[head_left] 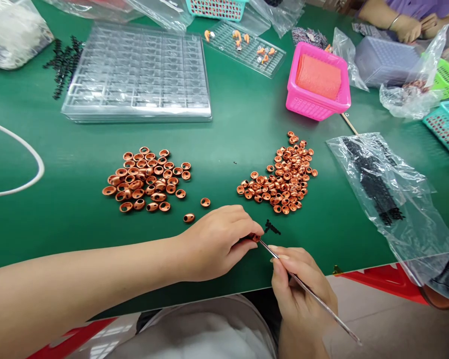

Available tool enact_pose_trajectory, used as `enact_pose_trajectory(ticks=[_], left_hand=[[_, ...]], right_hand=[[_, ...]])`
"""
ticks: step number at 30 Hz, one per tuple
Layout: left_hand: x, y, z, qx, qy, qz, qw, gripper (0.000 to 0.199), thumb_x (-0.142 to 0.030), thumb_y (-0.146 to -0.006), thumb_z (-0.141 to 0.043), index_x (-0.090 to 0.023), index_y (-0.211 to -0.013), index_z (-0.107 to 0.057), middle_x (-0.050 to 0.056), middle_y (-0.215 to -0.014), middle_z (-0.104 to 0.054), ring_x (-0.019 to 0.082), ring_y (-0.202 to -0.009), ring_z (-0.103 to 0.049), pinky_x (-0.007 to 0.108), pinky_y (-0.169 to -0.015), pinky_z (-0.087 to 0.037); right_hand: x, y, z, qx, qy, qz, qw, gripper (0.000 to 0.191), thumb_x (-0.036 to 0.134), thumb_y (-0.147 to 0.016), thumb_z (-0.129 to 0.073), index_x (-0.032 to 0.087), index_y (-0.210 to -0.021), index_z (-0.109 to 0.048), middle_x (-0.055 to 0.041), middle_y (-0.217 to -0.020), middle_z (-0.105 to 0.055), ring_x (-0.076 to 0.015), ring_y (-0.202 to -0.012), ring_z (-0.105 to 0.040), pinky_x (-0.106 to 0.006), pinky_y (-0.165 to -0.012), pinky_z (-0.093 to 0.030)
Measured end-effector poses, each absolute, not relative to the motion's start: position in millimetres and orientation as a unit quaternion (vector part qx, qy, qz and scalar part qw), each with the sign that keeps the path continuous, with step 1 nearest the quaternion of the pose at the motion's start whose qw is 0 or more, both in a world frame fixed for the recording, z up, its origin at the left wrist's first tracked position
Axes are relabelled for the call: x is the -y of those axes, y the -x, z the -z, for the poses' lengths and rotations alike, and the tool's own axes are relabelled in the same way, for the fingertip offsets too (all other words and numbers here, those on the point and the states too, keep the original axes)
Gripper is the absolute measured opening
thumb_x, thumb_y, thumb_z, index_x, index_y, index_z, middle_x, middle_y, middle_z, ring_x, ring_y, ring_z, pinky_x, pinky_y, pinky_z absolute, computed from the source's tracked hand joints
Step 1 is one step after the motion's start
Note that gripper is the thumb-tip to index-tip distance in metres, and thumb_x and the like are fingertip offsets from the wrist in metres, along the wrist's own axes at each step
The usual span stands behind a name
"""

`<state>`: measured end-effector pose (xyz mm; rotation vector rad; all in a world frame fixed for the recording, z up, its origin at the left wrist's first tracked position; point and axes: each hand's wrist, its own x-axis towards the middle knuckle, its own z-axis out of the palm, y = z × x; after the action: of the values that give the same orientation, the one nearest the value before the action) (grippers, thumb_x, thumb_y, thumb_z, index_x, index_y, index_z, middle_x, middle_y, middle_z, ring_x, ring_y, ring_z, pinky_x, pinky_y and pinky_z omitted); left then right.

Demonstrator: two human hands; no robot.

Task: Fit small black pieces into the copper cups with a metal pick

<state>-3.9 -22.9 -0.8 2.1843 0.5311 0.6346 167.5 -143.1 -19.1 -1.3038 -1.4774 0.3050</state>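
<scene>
Between thumb and fingers, my left hand [217, 242] pinches a small copper-coloured oval shell [256, 238] with a hole in it. My right hand [303, 289] grips a thin metal rod-like tool [316, 297] like a pen, its tip reaching the shell. Just beyond my hands lie a few small black pieces [271, 227]. A pile of the same copper shells [149, 179] is spread to the left, with two loose ones nearer my left hand. Another, denser pile of copper shells [284, 174] sits to the right.
Stacked clear plastic trays [138, 75] lie at the back left, near black pieces [65, 62]. A pink basket [318, 102] holds an orange-red block. At right is a plastic bag [392, 194] with black strips. Another person's hands [415, 27] are at the far right.
</scene>
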Motion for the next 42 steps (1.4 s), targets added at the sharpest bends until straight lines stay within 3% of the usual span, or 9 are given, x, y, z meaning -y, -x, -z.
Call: enact_pose_trajectory(ticks=[24, 42], left_hand=[[22, 5, -1, -0.2, -0.87, -0.226, 0.389, 0.017, -0.011, -0.096, -0.048, -0.014, -0.104, -0.063, 0.006, -0.089, -0.068, 0.018, -0.081, -0.056, 0.033, -0.076, -0.047], [28, 4, -1, -0.205, -0.913, -0.195, 0.293, 0.02, -0.009, -0.097, -0.045, -0.011, -0.101, -0.065, 0.007, -0.082, -0.064, 0.019, -0.077, -0.053, 0.032, -0.073, -0.048]], right_hand=[[140, -168, 20, 0.609, 0.562, -0.147, 0.541, 0.035, -0.001, -0.081, -0.064, 0.023, -0.107, -0.064, -0.004, -0.097, -0.075, -0.0179, -0.086, -0.073, -0.035, -0.071, -0.061], [142, -169, 19, 0.59, 0.577, -0.178, 0.535, 0.029, 0.003, -0.084, -0.063, 0.024, -0.105, -0.065, -0.0026, -0.095, -0.075, -0.0178, -0.085, -0.073, -0.035, -0.073, -0.061]])
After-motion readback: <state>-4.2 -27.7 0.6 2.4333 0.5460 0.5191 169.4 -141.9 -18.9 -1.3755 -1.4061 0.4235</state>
